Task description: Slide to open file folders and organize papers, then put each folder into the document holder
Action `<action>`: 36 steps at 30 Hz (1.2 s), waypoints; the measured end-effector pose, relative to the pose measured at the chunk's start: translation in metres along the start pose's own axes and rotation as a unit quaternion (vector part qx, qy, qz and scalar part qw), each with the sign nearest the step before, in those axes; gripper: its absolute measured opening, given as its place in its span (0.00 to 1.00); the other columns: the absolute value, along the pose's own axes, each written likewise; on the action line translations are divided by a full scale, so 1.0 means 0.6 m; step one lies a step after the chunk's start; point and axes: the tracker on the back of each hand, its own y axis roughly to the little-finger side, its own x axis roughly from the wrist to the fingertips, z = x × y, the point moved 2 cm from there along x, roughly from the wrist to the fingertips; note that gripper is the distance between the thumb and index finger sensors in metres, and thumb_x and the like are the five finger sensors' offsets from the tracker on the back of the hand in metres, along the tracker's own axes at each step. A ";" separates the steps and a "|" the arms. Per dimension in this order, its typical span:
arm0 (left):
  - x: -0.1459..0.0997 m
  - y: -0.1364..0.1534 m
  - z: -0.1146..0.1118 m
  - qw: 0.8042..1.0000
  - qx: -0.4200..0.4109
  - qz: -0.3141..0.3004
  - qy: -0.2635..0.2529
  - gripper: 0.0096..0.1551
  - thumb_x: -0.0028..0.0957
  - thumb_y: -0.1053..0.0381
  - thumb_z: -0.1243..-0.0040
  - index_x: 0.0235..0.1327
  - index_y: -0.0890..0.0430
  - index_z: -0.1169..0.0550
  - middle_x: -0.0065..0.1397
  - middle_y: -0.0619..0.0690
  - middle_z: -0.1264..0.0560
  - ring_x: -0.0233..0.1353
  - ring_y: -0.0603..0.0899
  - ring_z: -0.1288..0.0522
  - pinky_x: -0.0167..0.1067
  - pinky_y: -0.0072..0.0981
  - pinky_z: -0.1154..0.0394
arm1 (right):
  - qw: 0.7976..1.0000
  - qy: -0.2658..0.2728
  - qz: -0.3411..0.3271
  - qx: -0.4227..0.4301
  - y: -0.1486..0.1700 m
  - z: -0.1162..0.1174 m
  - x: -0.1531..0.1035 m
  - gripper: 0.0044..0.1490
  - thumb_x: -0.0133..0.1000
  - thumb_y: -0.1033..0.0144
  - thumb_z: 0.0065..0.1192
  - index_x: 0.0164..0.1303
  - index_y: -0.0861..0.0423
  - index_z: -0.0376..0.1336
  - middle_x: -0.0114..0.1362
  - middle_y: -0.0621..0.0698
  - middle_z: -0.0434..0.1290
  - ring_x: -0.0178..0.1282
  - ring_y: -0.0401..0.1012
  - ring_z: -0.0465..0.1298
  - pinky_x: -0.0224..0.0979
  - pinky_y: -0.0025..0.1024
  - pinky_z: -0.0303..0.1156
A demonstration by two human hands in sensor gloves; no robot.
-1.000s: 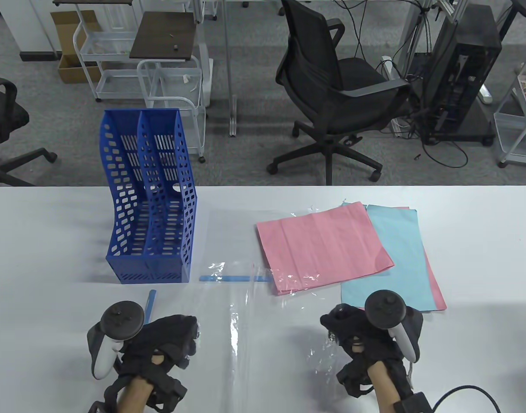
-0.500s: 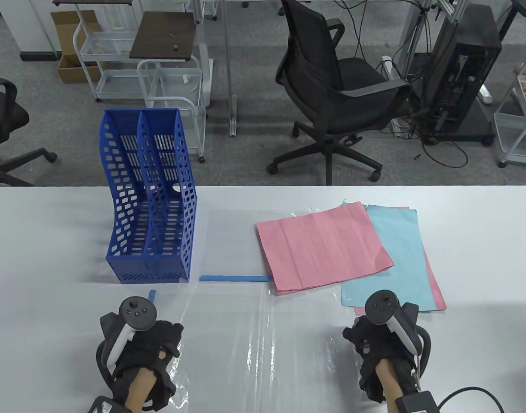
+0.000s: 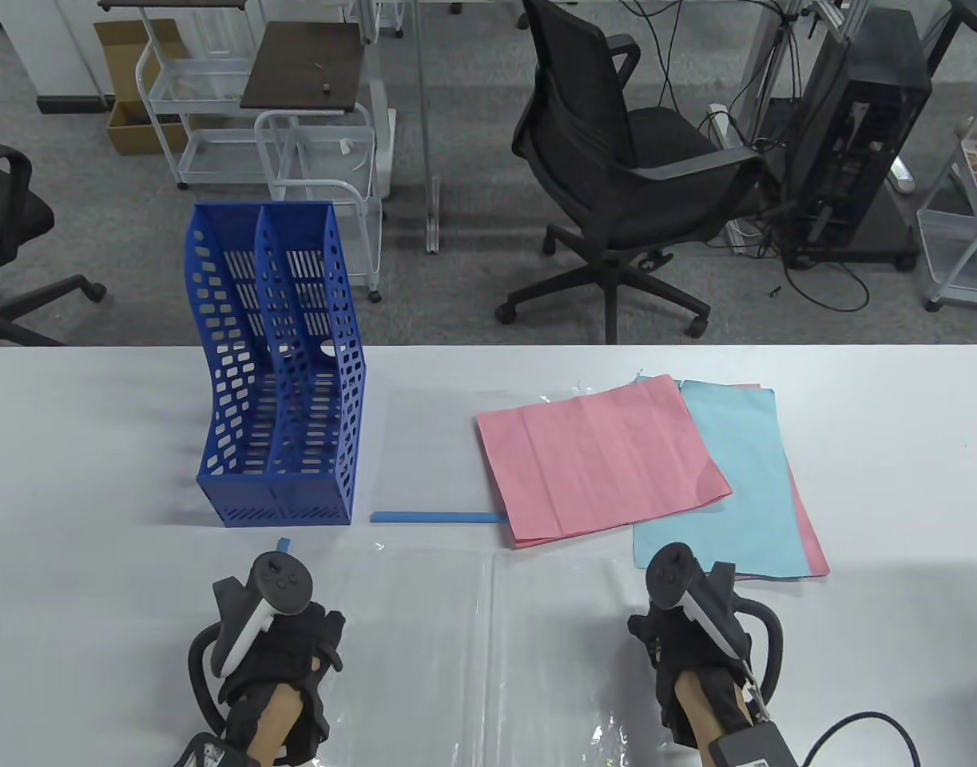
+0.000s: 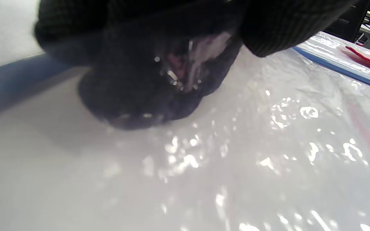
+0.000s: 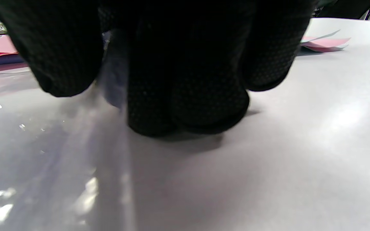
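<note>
A blue document holder with 2 slots is standing upright on the far left part of the white surface. Just to its right, a clear file folder is lying flat, its blue slide bar along the near edge. A stack of pink papers is overlapping that folder's right side, and light blue papers are lying under and to the right of the pink ones, with more pink sheets showing beneath. Nothing is lying between the holder's open slots and the near folder.

A second clear folder is lying opened out across the near middle of the surface, a crease running down its centre. A short blue slide bar is peeking out just beyond the left hand.

The left hand is resting on this folder's left edge, fingers curled down against the shiny plastic; whether it is pinching the sheet or only pressing it cannot be told. The right hand is sitting at the folder's right edge, its fingers bunched with a fold of clear film caught between them, fingertips touching the surface.

Beyond the surface, a black office chair is standing on grey carpet.
</note>
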 end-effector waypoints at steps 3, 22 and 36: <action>-0.002 -0.001 0.001 1.000 0.003 0.000 -0.005 0.29 0.48 0.38 0.34 0.47 0.59 0.10 0.40 0.55 0.09 0.28 0.54 0.09 0.38 0.48 0.14 | 1.000 0.012 0.005 -0.010 -0.002 -0.001 -0.001 0.29 0.41 0.42 0.72 0.44 0.50 0.76 0.43 0.45 0.86 0.40 0.43 0.85 0.63 0.47 0.78; -0.043 -0.001 0.044 0.992 0.014 0.005 -0.124 0.37 0.47 0.37 0.32 0.65 0.56 0.18 0.54 0.55 0.13 0.40 0.55 0.10 0.47 0.49 0.16 | 0.991 0.112 0.052 -0.046 0.002 -0.027 -0.017 0.44 0.40 0.35 0.67 0.59 0.53 0.71 0.57 0.50 0.83 0.51 0.48 0.83 0.69 0.52 0.73; -0.035 -0.055 0.000 0.989 0.046 -0.115 -0.086 0.41 0.49 0.36 0.39 0.79 0.39 0.34 0.84 0.43 0.32 0.84 0.57 0.31 0.76 0.58 0.32 | 0.970 0.232 -0.050 -0.052 -0.076 -0.047 -0.036 0.55 0.40 0.35 0.68 0.76 0.43 0.52 0.83 0.48 0.61 0.81 0.51 0.67 0.81 0.55 0.62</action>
